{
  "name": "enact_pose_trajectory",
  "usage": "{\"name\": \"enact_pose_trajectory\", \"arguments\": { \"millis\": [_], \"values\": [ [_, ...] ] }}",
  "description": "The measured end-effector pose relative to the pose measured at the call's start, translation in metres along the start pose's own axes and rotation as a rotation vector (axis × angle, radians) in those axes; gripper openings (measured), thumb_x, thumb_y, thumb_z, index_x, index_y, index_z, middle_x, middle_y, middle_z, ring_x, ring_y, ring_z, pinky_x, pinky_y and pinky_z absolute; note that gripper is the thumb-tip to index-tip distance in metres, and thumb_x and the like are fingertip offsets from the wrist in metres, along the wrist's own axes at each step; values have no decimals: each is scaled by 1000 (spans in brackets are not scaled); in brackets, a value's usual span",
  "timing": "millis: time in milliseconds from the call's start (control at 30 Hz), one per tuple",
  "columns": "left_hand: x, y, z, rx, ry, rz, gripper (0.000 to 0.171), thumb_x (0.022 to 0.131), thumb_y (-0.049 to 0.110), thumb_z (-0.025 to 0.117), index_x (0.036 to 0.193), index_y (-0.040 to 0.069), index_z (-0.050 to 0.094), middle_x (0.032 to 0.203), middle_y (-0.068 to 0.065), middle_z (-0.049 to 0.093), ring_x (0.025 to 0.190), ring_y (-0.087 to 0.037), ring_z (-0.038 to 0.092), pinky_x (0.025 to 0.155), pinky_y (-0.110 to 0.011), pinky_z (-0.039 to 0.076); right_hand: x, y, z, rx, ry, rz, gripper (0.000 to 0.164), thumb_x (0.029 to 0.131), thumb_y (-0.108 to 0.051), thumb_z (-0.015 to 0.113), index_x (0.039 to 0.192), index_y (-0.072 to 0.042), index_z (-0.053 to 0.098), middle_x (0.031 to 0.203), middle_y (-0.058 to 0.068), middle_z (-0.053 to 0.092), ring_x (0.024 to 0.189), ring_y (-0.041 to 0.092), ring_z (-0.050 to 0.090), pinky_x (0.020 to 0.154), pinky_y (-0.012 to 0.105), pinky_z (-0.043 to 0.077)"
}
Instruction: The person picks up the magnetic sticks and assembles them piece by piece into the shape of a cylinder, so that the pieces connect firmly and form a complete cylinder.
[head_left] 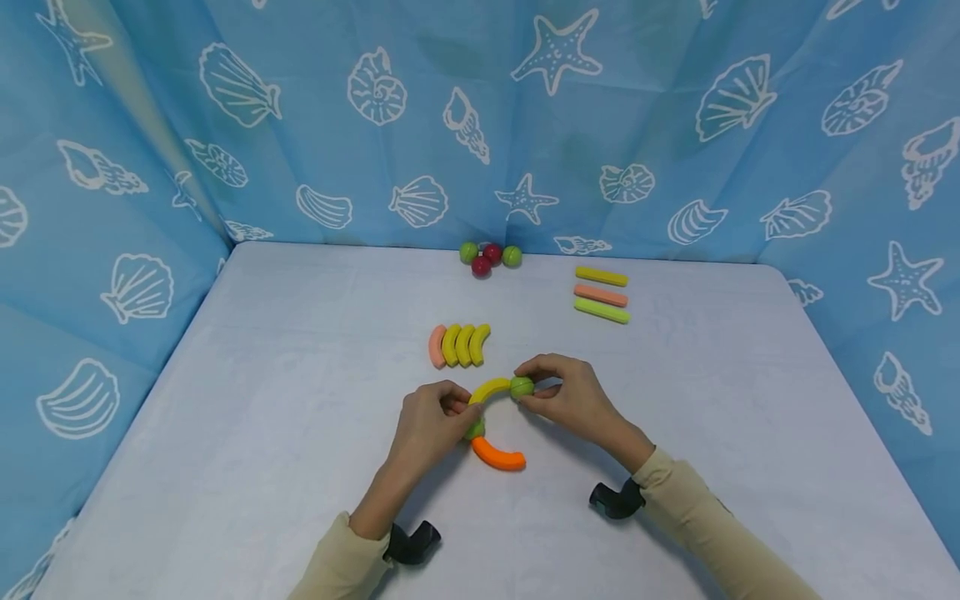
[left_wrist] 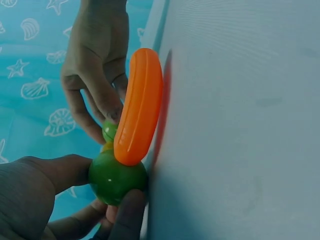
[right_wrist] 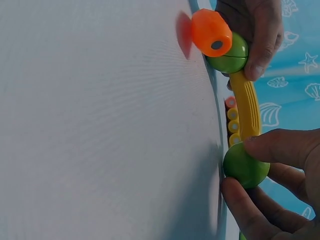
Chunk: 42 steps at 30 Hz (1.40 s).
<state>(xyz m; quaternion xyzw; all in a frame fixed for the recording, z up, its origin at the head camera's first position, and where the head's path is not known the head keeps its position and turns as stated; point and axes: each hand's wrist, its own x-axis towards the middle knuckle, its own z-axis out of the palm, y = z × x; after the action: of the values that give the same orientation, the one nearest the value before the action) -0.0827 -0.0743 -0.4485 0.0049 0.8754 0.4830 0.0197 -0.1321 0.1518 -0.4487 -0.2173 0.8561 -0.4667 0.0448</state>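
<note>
In the head view, my left hand [head_left: 431,425] and right hand [head_left: 566,396] hold a joined piece over the table's middle. The left thumb and fingers pinch a green ball [left_wrist: 117,182], mostly covered by that hand in the head view. From this ball an orange curved rod [head_left: 498,456] runs toward the front right, its far end free and showing a dark grey disc in the right wrist view. A yellow curved rod [head_left: 489,389] arches from the same ball to a second green ball [head_left: 522,387], which my right thumb and fingers grip.
Behind the hands, three yellow curved rods [head_left: 465,345] lie beside a pink curved rod [head_left: 437,347]. Straight rods in yellow [head_left: 602,276], pink [head_left: 601,296] and light green [head_left: 602,311] lie back right. Red balls [head_left: 482,267] and green balls [head_left: 512,256] cluster at the back edge, before a blue curtain [head_left: 450,67].
</note>
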Motion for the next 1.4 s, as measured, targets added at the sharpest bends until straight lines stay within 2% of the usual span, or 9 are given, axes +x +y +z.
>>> {"name": "enact_pose_trajectory", "arguments": {
  "millis": [333, 600, 667, 767, 867, 967, 1100, 1400],
  "values": [
    [0, 4, 0, 18, -13, -24, 17, 87, 19, 76, 94, 5, 72, 75, 2, 63, 67, -14, 57, 57, -25, 51, 0, 4, 1, -3, 24, -21, 33, 78, -1, 84, 108, -9, 73, 105, 0, 69, 94, 18, 66, 74, 26, 59],
    [-8, 3, -4, -13, -4, 0, 25, 88, 23, 75, 106, 6, 69, 89, 0, 67, 80, -13, 63, 70, -30, 55, -1, 4, 1, 4, 26, -17, 34, 78, -1, 84, 109, -8, 73, 105, 1, 69, 94, 18, 66, 75, 26, 59],
    [-11, 2, -6, -13, 0, 24, 28, 87, 22, 77, 110, 8, 69, 96, -1, 67, 88, -15, 64, 75, -31, 56, -1, 4, 1, 5, 27, -17, 33, 78, -1, 84, 109, -8, 73, 105, 1, 69, 94, 18, 66, 75, 26, 59],
    [-16, 0, -10, -14, -13, 108, 30, 85, 17, 79, 112, 10, 68, 106, -3, 65, 98, -19, 63, 79, -32, 57, -2, 4, 1, 8, 28, -14, 33, 78, -1, 84, 109, -7, 72, 105, 1, 69, 94, 19, 66, 75, 26, 59],
    [-18, -3, -14, -14, -56, 213, 29, 81, 9, 81, 108, 11, 70, 109, -3, 61, 100, -21, 62, 76, -27, 58, -2, 4, 0, 6, 28, -15, 33, 79, -1, 84, 109, -6, 72, 106, 1, 69, 94, 19, 66, 75, 27, 59],
    [-19, -6, -15, -9, -113, 266, 26, 79, 3, 82, 103, 11, 73, 106, -1, 58, 98, -20, 61, 76, -25, 58, -2, 4, 0, 1, 28, -16, 33, 79, -1, 84, 109, -6, 72, 105, 1, 69, 94, 19, 66, 75, 26, 59],
    [-19, -8, -14, -5, -142, 279, 26, 78, 2, 83, 101, 11, 76, 104, 1, 57, 97, -16, 60, 77, -24, 58, -1, 4, 0, 7, 27, -19, 32, 78, -1, 84, 108, -7, 73, 105, 1, 69, 94, 19, 67, 75, 27, 59],
    [-16, -10, -13, 41, -95, 272, 27, 76, 4, 87, 100, 14, 80, 96, 6, 61, 92, -13, 61, 77, -31, 57, -2, 3, 0, 9, 30, -17, 35, 79, -2, 83, 112, -4, 71, 107, 3, 69, 96, 20, 67, 76, 27, 59]
  ]
}}
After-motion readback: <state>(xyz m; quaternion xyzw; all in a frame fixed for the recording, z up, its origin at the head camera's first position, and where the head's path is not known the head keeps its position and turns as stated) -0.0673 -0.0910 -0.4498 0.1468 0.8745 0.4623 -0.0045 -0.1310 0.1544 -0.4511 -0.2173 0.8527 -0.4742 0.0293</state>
